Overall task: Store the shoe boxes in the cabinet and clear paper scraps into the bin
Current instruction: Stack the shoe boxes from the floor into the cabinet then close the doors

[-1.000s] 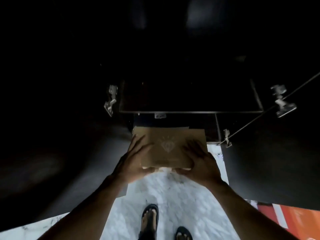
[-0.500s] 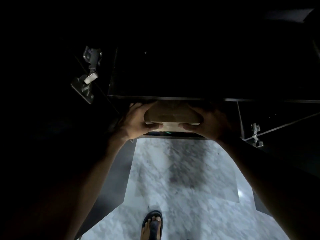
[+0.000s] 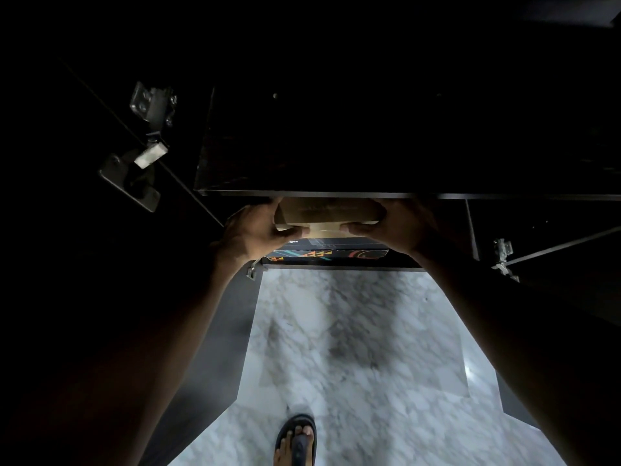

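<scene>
Currently, from my remote seat: left hand (image 3: pixel 255 232) grips left end of brown shoe box (image 3: pixel 329 211), thumb on near face. Right hand (image 3: pixel 400 227) grips right end likewise. I log box held level by 2 hands, just under front edge of dark cabinet shelf (image 3: pixel 336 194), far part hidden beneath it. Box sits directly above dark patterned box (image 3: pixel 327 252) in lower compartment; whether they touch, cannot tell. Metal hinge (image 3: pixel 148 129) upper left. Marble floor (image 3: pixel 353 348) below, 1 sandalled foot (image 3: pixel 295 442) at bottom edge.
</scene>
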